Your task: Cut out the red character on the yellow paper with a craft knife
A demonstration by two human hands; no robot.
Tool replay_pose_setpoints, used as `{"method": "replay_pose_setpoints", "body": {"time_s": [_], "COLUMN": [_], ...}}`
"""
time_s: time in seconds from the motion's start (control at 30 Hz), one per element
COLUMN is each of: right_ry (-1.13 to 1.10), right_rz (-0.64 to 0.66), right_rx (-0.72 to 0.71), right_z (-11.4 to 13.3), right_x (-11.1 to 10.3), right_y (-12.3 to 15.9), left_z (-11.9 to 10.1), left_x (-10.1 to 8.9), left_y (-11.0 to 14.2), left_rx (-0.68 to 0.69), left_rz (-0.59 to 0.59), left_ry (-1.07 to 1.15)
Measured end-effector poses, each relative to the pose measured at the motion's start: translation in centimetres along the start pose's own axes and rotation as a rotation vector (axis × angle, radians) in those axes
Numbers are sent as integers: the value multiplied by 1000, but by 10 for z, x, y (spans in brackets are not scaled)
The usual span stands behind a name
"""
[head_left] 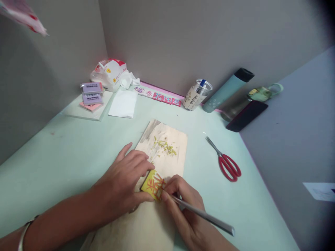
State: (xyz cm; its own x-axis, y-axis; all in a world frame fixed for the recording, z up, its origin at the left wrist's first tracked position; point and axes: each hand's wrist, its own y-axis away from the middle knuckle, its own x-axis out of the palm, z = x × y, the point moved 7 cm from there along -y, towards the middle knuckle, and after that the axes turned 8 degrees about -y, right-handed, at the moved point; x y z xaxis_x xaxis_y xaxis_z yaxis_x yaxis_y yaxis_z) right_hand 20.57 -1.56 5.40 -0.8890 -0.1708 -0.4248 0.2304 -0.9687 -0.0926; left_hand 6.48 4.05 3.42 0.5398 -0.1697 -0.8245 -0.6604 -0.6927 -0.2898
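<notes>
A small yellow block [152, 184] with a red drawn pattern lies on a pale wooden board [167, 164]. My left hand [125, 181] grips the block's left side between thumb and fingers, pressing it to the board. My right hand [183, 209] is closed round a thin grey metal tool [206, 217] whose tip meets the block's right edge. Yellow shavings [164, 146] are scattered on the board beyond the block.
Red-handled scissors [226, 162] lie right of the board. At the back stand a can [196, 94], a teal bottle [227, 90], a dark phone [247, 115], a white tissue [123, 103], stacked eraser packs [91, 96] and a plastic bag [110, 73]. Grey walls enclose the green tabletop [65, 157].
</notes>
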Motion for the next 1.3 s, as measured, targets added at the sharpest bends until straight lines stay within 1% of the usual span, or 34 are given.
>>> {"method": "replay_pose_setpoints", "body": {"time_s": [0.2, 0.37, 0.5, 0.77, 1.0, 1.17, 1.3], "right_ry": [-57, -67, -70, -132, -90, -82, -65], "right_rz": [4, -18, -39, -20, -48, -52, -69], "right_rx": [73, 93, 79, 130, 69, 53, 53], "right_z": [-8, -13, -15, -21, -15, -16, -16], "right_x": [-1, -2, -1, 5, 3, 4, 3], "right_y": [5, 9, 10, 10, 7, 8, 8], "left_z": [1, 1, 1, 0, 1, 0, 0], "left_x": [0, 1, 0, 0, 0, 0, 0], "left_y": [-1, -1, -1, -2, 1, 0, -1], "left_rx": [-15, -21, -19, -26, -25, -18, -25], "left_rz": [-2, 6, 5, -3, -14, 2, -23], "left_ry": [-1, 7, 5, 8, 6, -3, -6]}}
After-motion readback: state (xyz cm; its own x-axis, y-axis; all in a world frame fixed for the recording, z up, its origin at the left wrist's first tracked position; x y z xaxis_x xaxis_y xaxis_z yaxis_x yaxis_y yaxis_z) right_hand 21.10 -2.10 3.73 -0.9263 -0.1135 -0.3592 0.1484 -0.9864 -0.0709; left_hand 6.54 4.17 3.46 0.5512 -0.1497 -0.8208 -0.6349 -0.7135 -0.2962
